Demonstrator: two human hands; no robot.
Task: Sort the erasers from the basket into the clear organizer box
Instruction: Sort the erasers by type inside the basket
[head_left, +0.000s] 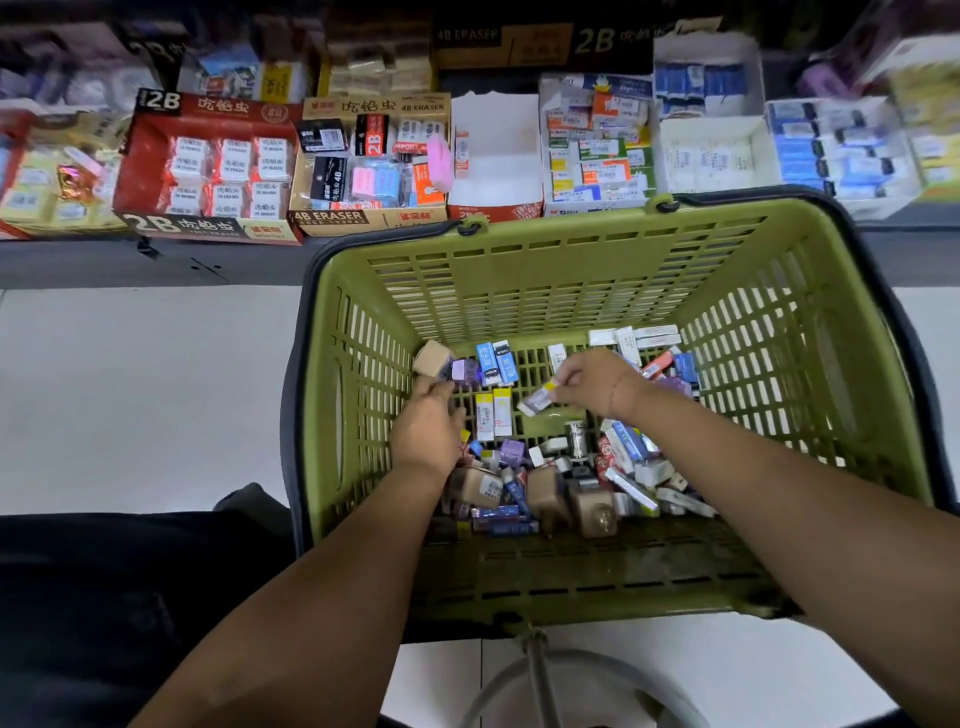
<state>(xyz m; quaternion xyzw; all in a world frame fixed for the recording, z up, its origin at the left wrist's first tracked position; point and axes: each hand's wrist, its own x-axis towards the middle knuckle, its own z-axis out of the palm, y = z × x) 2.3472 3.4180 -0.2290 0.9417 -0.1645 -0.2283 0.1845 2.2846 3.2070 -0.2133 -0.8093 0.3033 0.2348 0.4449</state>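
Right hand (597, 384) pinches eraser (539, 400) above basket (519, 291) floor; left hand (427, 434) beside purple box (464, 371), grip unclear; eraser pile (623, 457) under wrists

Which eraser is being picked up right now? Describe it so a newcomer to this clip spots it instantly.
Look into the green basket, towards its middle. There the right hand pinches a small white eraser with a yellow end. Unlike the two yellow-topped erasers lying flat just left of it, it is tilted and held in fingertips.
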